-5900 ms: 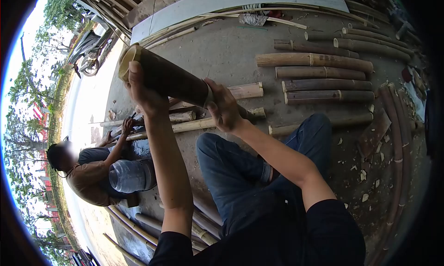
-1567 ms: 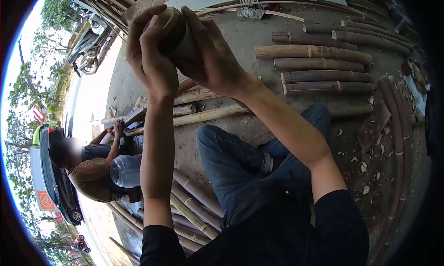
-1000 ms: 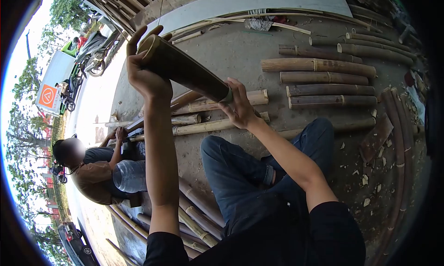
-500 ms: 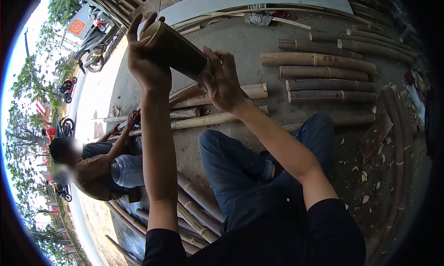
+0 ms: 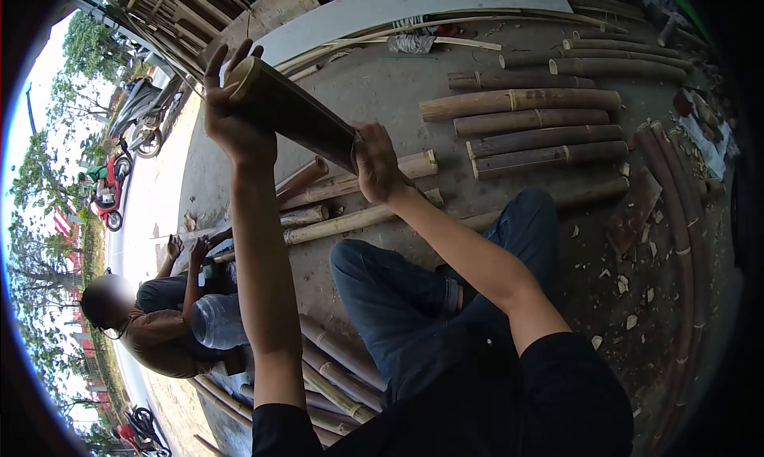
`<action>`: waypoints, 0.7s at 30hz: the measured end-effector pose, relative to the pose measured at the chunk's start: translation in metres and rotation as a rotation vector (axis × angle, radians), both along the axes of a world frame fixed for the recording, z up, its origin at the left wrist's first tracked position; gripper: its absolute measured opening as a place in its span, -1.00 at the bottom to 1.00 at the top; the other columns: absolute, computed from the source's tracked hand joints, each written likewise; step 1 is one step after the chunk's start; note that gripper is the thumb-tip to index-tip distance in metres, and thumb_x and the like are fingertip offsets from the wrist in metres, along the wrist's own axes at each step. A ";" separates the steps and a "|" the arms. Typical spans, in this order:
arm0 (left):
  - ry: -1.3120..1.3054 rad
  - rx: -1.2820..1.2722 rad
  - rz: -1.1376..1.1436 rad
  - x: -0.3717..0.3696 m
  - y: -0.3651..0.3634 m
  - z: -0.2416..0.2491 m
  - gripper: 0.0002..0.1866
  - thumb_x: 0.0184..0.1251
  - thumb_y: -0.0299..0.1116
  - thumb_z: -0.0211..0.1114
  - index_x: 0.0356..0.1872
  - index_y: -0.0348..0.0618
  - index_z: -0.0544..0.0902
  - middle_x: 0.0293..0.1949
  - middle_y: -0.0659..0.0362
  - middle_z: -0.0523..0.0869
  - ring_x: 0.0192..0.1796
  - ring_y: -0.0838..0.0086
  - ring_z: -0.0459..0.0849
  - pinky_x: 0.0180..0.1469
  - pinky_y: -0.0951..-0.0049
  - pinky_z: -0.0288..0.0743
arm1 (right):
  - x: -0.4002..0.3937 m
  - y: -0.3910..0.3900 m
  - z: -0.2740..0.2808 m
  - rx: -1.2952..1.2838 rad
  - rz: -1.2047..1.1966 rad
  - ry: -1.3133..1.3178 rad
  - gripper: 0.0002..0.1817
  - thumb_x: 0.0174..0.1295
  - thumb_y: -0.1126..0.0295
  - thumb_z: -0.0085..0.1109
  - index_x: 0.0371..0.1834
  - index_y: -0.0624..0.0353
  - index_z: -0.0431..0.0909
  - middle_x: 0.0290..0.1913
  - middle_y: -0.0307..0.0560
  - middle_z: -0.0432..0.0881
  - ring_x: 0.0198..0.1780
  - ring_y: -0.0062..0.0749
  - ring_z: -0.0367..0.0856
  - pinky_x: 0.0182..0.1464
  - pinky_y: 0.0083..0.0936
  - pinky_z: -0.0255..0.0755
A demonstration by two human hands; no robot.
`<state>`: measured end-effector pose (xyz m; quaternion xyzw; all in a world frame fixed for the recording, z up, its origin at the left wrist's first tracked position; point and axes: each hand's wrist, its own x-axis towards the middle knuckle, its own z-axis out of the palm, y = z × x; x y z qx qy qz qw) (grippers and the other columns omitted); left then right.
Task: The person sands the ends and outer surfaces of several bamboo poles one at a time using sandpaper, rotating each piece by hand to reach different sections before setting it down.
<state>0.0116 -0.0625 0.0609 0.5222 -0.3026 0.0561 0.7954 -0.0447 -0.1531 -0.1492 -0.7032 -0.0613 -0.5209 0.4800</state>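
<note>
A short, dark bamboo section (image 5: 298,111) is held up at an angle in front of me, its pale open end toward the upper left. My left hand (image 5: 237,123) supports that upper end from below, with its fingers stretched out past the rim. At the lower right end, my right hand (image 5: 378,161) is wrapped round the bamboo, fingers bent. The far side of the section is hidden.
Cut bamboo pieces (image 5: 525,101) lie in a row at the right, long poles (image 5: 691,242) beyond them. More poles (image 5: 342,389) lie beside my bent legs. A co-worker (image 5: 163,330) sits at the left near a clear plastic container (image 5: 216,322). Chips (image 5: 631,322) litter the ground.
The bamboo section has shifted slightly left and more of its length shows. My right hand has closed round its lower end. The co-worker's hands have come apart and moved left. The view has shifted.
</note>
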 end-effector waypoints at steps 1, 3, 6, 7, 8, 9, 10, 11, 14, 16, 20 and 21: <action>0.009 -0.020 -0.039 -0.003 -0.005 0.000 -0.31 0.23 -0.35 -0.07 0.46 -0.27 0.36 0.38 -0.24 0.57 0.43 -0.02 0.54 0.41 0.12 0.56 | 0.001 -0.002 0.024 -0.010 -0.034 -0.024 -0.61 0.57 0.19 -0.15 0.18 0.24 0.51 0.00 0.16 0.57 0.04 0.11 0.51 0.17 -0.04 0.34; 0.023 -0.039 -0.088 -0.010 -0.016 0.000 -0.31 0.24 -0.32 -0.10 0.46 -0.29 0.35 0.39 -0.28 0.54 0.43 -0.02 0.53 0.42 0.10 0.54 | 0.006 0.002 0.114 0.024 -0.113 -0.167 -0.63 0.52 0.17 -0.04 0.12 0.23 0.53 -0.03 0.13 0.57 0.02 0.09 0.50 0.11 -0.03 0.34; -0.053 -0.021 -0.123 0.016 -0.002 -0.015 -0.57 0.57 -0.24 -0.03 0.13 -0.42 0.59 -0.01 -0.10 0.77 0.03 0.26 0.76 0.11 0.34 0.68 | 0.004 0.001 0.197 -0.032 -0.192 -0.174 -0.60 0.48 0.13 0.02 0.15 0.22 0.52 -0.02 0.14 0.56 0.02 0.08 0.49 0.11 -0.03 0.33; -0.196 0.077 0.133 0.013 -0.005 -0.018 -0.57 0.66 -0.18 0.03 -0.04 -0.44 0.66 -0.16 0.06 0.79 -0.15 0.42 0.76 -0.05 0.46 0.67 | 0.005 0.003 0.185 -0.029 -0.182 -0.147 -0.60 0.48 0.13 0.02 0.15 0.22 0.52 -0.02 0.14 0.56 0.02 0.08 0.49 0.11 -0.03 0.33; -0.191 0.096 -0.048 0.034 0.015 -0.016 -0.62 0.55 -0.29 0.02 -0.04 -0.44 0.67 -0.17 -0.04 0.80 -0.14 0.23 0.80 -0.04 0.32 0.73 | 0.005 0.005 0.170 -0.014 -0.189 -0.205 -0.59 0.49 0.12 0.01 0.17 0.22 0.51 -0.02 0.15 0.56 0.04 0.08 0.49 0.11 -0.03 0.32; -0.072 0.048 -0.054 0.015 0.006 -0.010 -0.54 0.46 -0.28 -0.05 0.18 -0.43 0.53 0.08 -0.18 0.69 0.12 0.04 0.70 0.21 0.14 0.60 | 0.007 0.009 0.153 -0.003 -0.195 -0.270 -0.57 0.50 0.12 -0.01 0.19 0.22 0.50 -0.01 0.15 0.56 0.05 0.08 0.49 0.12 -0.03 0.32; 0.040 -0.001 -0.059 -0.005 -0.004 0.000 -0.37 0.37 -0.28 -0.13 0.41 -0.41 0.39 0.33 -0.31 0.59 0.37 -0.15 0.59 0.46 -0.04 0.47 | 0.004 0.012 0.120 0.000 -0.191 -0.202 -0.57 0.52 0.12 -0.04 0.21 0.22 0.50 0.00 0.15 0.56 0.06 0.09 0.48 0.12 -0.02 0.31; 0.046 -0.003 -0.047 -0.007 -0.002 -0.001 -0.37 0.37 -0.28 -0.13 0.41 -0.41 0.39 0.33 -0.31 0.59 0.37 -0.15 0.59 0.46 -0.04 0.47 | -0.002 0.014 0.072 0.006 -0.185 -0.137 -0.56 0.53 0.11 -0.06 0.22 0.22 0.50 0.02 0.15 0.56 0.07 0.10 0.48 0.13 -0.01 0.30; 0.007 -0.031 0.108 0.013 0.012 -0.007 -0.35 0.27 -0.30 -0.12 0.35 -0.44 0.46 0.21 -0.38 0.67 0.28 -0.21 0.67 0.40 -0.09 0.54 | -0.009 0.011 -0.085 0.034 -0.196 0.226 -0.51 0.62 0.11 -0.35 0.18 0.19 0.55 0.04 0.15 0.61 0.05 0.13 0.51 0.15 0.00 0.30; -0.067 0.117 0.361 0.019 0.006 -0.006 -0.40 0.26 -0.30 -0.13 0.19 -0.49 0.60 0.10 -0.35 0.73 0.15 -0.19 0.73 0.35 -0.08 0.59 | -0.006 -0.005 -0.143 0.088 -0.060 0.395 -0.50 0.64 0.16 -0.42 0.05 0.18 0.60 -0.05 0.12 0.66 -0.01 0.15 0.54 0.12 -0.03 0.33; 0.073 -0.145 0.108 0.018 0.003 -0.009 -0.44 0.22 -0.33 -0.12 0.03 -0.55 0.68 -0.03 -0.35 0.77 0.03 -0.17 0.77 0.28 -0.06 0.65 | 0.024 0.003 -0.017 0.239 0.025 0.216 -0.54 0.61 0.21 -0.36 -0.17 0.18 0.60 -0.25 0.08 0.67 -0.13 0.17 0.57 -0.01 -0.01 0.37; 0.146 -0.091 0.174 0.008 -0.005 -0.004 -0.42 0.36 -0.24 0.01 0.29 -0.48 0.51 0.04 -0.30 0.77 -0.01 0.02 0.79 0.17 0.07 0.67 | 0.021 0.007 0.035 0.189 0.000 0.119 -0.57 0.59 0.20 -0.31 -0.19 0.17 0.59 -0.25 0.09 0.66 -0.14 0.16 0.57 -0.02 -0.01 0.36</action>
